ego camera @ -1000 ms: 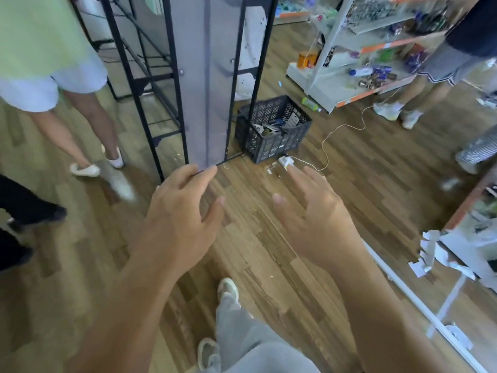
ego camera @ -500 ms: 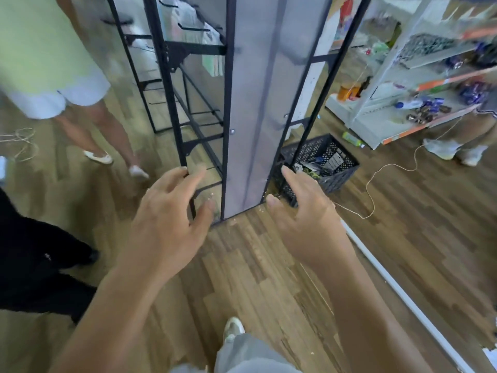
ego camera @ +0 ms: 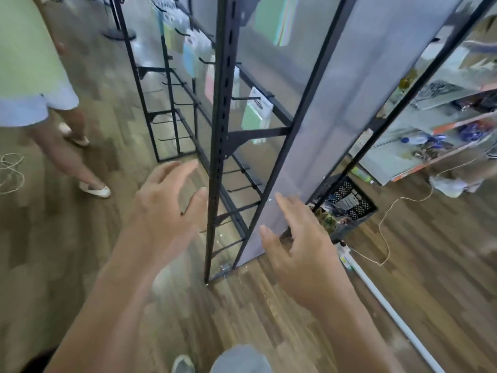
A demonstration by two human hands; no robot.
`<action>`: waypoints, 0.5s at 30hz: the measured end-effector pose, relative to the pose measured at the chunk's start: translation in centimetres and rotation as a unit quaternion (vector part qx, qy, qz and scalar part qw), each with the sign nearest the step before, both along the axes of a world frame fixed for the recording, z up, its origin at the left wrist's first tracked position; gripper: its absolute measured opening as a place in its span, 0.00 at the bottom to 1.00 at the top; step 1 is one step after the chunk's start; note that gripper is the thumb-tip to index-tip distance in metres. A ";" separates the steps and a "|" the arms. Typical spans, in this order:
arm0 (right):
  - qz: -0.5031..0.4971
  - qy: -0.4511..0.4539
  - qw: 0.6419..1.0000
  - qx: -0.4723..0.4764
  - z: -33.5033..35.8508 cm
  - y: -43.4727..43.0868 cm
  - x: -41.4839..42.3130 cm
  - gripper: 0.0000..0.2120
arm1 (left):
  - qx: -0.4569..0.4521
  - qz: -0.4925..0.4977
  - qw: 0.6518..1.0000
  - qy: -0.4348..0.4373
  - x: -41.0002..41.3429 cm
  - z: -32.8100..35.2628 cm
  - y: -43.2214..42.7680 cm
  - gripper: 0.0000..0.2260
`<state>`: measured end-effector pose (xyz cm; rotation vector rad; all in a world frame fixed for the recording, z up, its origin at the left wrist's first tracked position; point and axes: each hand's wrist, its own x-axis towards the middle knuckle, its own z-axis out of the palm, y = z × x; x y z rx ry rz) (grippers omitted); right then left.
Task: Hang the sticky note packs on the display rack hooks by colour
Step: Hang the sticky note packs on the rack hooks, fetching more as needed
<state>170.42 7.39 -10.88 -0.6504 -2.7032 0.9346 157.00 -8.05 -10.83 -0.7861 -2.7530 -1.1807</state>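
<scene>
Both of my hands are out in front of me with nothing in them. My left hand (ego camera: 161, 216) is spread wide, fingers loosely apart, just left of the black upright of the display rack (ego camera: 219, 130). My right hand (ego camera: 304, 254) is also wide, its fingers reaching up in front of the lower edge of the grey panel (ego camera: 336, 117) at the end of the rack; I cannot tell whether they touch it.

The sticky note packs hang on the rack's hooks, well above my hands. A green pack (ego camera: 254, 117) with a white header card hangs nearest the upright. Further back a pink pack (ego camera: 209, 84) and a blue pack (ego camera: 189, 59) show, blurred. The lower hooks (ego camera: 239, 188) near my left hand are bare.

A black crate (ego camera: 347, 208) sits on the wooden floor (ego camera: 269, 305) behind the grey panel, just beyond my right hand, with packets in it too blurred to read. A pale cord (ego camera: 387, 238) trails across the floor beside it. A white shelf unit (ego camera: 430, 157) stands to the right. At the left, another person (ego camera: 32, 76) in a green top and pale shorts stands near the rack.
</scene>
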 end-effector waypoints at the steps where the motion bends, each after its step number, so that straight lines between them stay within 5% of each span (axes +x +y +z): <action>1: 0.002 0.003 1.000 0.001 0.1 -0.1 -1.4 0.27 | -0.004 -0.002 1.000 0.001 -1.7 0.2 0.1 0.20; 10: 0.155 -0.023 0.987 0.023 -0.7 -3.9 -14.7 0.27 | 0.005 0.019 0.999 0.044 -14.1 0.5 0.0 0.18; 15: 0.116 -0.029 0.992 0.035 -1.0 -5.0 -22.2 0.25 | 0.034 -0.030 0.998 0.053 -22.3 1.1 0.2 0.19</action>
